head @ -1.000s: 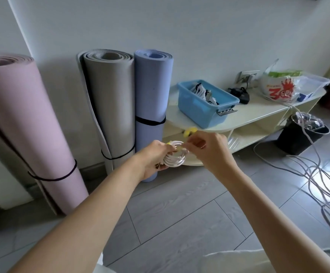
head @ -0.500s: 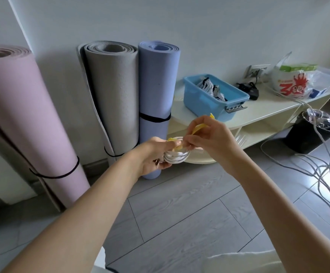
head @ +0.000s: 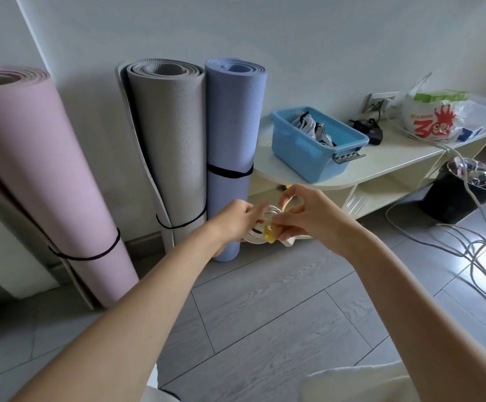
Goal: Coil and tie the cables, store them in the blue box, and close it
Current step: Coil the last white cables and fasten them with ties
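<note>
The person holds a small white coiled cable (head: 257, 233) out in front of the body, below and in front of the blue box (head: 308, 146), which stands open on a cream low shelf unit (head: 395, 166). The left hand (head: 237, 220) grips the coil from the side away from the box, fingers curled round its loops. The right hand (head: 305, 217) pinches a yellow tie (head: 269, 232) wrapped over the coil — thumb and forefinger closed on it, the other fingers arched above. Inside the blue box lie several bundled cables (head: 312, 127), white and dark, and a grey latch (head: 347, 157) hangs at its near end. Beyond the box along the shelf sit a black adapter (head: 370, 130) and a white plastic bag (head: 433, 118) with red print. Away from the box on its other side three rolled mats stand against the wall — blue-violet (head: 234, 126) nearest, then grey (head: 175, 134), then pink (head: 38, 169). Loose grey cables (head: 473, 250) trail over the floor below the shelf, near a black bin (head: 462, 195)
</note>
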Motion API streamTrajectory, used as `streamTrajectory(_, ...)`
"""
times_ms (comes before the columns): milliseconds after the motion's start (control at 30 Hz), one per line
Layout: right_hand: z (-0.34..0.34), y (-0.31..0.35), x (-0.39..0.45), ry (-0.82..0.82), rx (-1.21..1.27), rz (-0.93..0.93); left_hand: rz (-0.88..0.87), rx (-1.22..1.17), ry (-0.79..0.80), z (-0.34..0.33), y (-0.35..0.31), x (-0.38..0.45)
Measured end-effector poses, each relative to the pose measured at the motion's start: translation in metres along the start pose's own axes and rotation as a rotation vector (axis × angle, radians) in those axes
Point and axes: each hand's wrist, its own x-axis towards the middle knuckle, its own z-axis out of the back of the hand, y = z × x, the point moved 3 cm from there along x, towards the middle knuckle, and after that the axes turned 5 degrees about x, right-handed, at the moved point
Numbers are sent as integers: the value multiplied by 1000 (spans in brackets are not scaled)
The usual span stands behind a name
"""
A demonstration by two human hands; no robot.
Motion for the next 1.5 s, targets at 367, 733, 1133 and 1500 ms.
streamTrajectory(367, -2, 6, 5, -31, 19, 83, 93, -252, 213, 5, 2, -6)
streamTrajectory(733, -13, 8, 10, -127, -48, 230, 132, -382, 318, 1, -1, -9)
streamTrajectory(1133, -2, 2, 13, -161, -97, 124, 110, -284, 436, -2, 1, -12)
streamTrajectory(1500, 2, 1, 17, -366, -274, 301, 94, -173, 71, -1, -2, -5)
